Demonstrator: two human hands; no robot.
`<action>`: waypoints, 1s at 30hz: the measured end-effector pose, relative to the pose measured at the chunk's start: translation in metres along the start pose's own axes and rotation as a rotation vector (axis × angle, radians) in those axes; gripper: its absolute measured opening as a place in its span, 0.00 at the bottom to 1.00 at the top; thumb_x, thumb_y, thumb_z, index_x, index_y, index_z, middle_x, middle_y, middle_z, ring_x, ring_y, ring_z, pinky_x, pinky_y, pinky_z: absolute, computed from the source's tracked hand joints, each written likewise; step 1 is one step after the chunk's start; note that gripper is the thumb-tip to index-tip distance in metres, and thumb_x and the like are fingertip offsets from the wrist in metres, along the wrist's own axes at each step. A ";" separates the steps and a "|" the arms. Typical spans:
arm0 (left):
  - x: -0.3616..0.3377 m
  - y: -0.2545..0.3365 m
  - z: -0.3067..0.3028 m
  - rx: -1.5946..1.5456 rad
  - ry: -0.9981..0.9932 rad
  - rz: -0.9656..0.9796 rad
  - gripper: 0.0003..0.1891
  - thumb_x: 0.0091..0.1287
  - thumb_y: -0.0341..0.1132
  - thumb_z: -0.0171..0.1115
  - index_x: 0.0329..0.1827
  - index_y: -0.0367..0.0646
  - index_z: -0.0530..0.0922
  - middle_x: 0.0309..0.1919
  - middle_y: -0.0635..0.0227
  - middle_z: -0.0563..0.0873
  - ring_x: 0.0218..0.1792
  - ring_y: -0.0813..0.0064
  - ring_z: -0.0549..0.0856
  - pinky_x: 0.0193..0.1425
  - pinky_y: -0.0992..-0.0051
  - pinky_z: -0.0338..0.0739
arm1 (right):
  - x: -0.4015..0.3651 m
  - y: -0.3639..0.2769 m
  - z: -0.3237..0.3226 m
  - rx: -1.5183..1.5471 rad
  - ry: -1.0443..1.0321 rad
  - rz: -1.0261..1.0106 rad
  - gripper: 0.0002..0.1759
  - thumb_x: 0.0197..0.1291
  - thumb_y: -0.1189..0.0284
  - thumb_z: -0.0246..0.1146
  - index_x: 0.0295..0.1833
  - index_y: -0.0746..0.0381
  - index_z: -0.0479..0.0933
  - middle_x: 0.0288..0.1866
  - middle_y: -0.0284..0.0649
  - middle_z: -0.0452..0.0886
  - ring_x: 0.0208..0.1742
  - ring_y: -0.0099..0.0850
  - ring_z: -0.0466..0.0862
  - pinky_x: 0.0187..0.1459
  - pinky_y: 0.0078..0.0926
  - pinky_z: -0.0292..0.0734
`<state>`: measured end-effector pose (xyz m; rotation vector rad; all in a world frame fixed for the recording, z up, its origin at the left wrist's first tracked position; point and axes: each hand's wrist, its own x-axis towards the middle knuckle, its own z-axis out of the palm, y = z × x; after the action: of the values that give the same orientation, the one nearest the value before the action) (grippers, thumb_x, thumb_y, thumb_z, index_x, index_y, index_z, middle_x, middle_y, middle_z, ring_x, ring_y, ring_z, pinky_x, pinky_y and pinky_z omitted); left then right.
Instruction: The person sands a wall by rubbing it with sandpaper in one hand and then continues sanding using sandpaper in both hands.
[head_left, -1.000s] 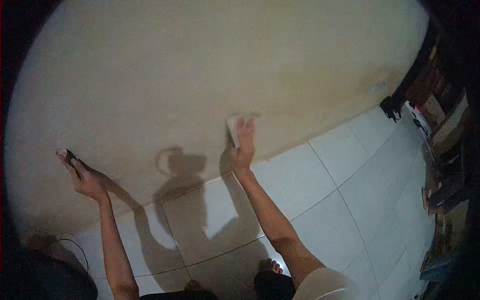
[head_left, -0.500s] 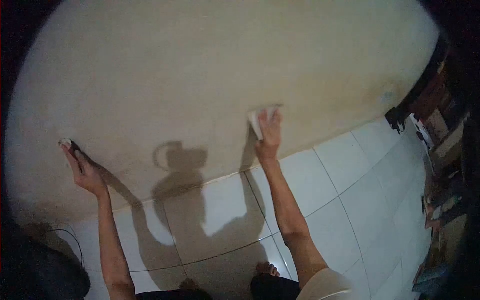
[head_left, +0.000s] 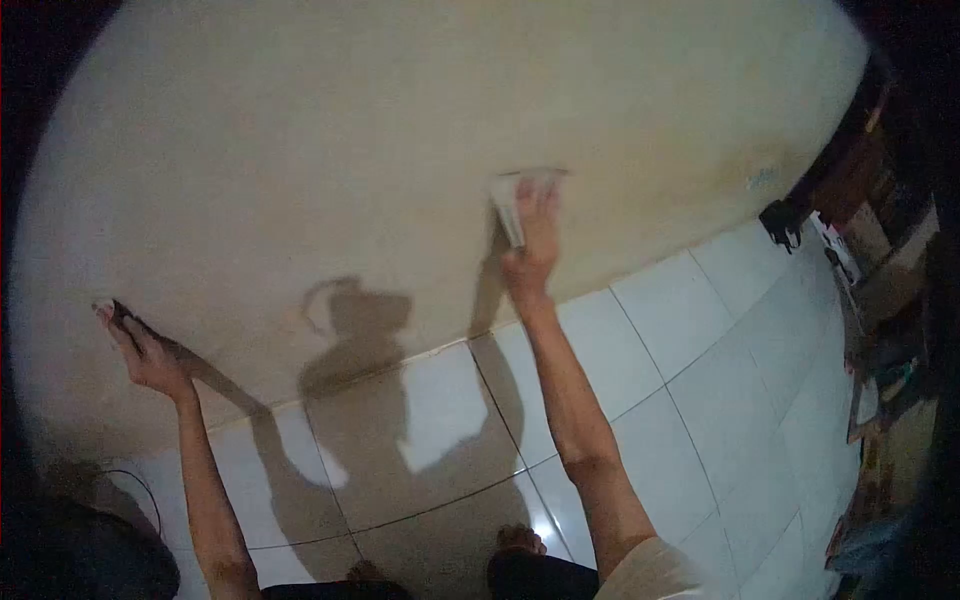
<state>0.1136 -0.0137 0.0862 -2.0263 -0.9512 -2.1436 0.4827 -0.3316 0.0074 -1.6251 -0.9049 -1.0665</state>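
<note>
My right hand is raised to the beige wall, its fingers pressed along a pale, wide-bladed putty knife. The blade fans out toward its straight upper edge, which meets the wall. Far to the left, my left hand is also up at the wall. Its fingers close on a small whitish thing at the fingertips, mostly hidden, and I cannot tell what it is.
White floor tiles run along the wall's foot. My shadow falls over wall and floor. At the right stands wooden clutter, with a black object by the wall. A dark rounded shape and thin cable are lower left.
My right hand has slid up the wall with the putty knife. The left hand has shifted a little down and to the left, and the view has moved slightly.
</note>
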 end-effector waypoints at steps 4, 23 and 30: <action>0.001 0.003 0.001 0.065 0.012 -0.063 0.24 0.78 0.39 0.52 0.75 0.48 0.67 0.67 0.60 0.77 0.63 0.68 0.80 0.64 0.72 0.71 | 0.007 -0.025 0.001 -0.003 -0.256 -0.351 0.38 0.52 0.85 0.57 0.72 0.54 0.69 0.73 0.37 0.71 0.78 0.47 0.62 0.75 0.57 0.56; 0.008 -0.002 0.002 0.047 0.026 -0.012 0.23 0.77 0.36 0.54 0.72 0.41 0.69 0.68 0.63 0.76 0.65 0.69 0.79 0.67 0.72 0.71 | 0.044 -0.025 -0.009 -0.092 -0.226 -0.410 0.32 0.56 0.83 0.57 0.69 0.55 0.73 0.71 0.39 0.73 0.76 0.47 0.66 0.74 0.51 0.60; 0.006 -0.003 0.000 -0.045 -0.011 -0.021 0.23 0.78 0.38 0.52 0.73 0.41 0.68 0.69 0.62 0.76 0.66 0.70 0.77 0.69 0.73 0.67 | 0.059 0.023 -0.018 -0.120 0.269 0.241 0.34 0.49 0.85 0.59 0.67 0.64 0.73 0.72 0.50 0.71 0.76 0.49 0.65 0.74 0.52 0.58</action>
<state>0.1113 -0.0093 0.0909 -2.0597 -0.9383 -2.1863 0.5201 -0.3508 0.0586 -1.5940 -0.4638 -1.1515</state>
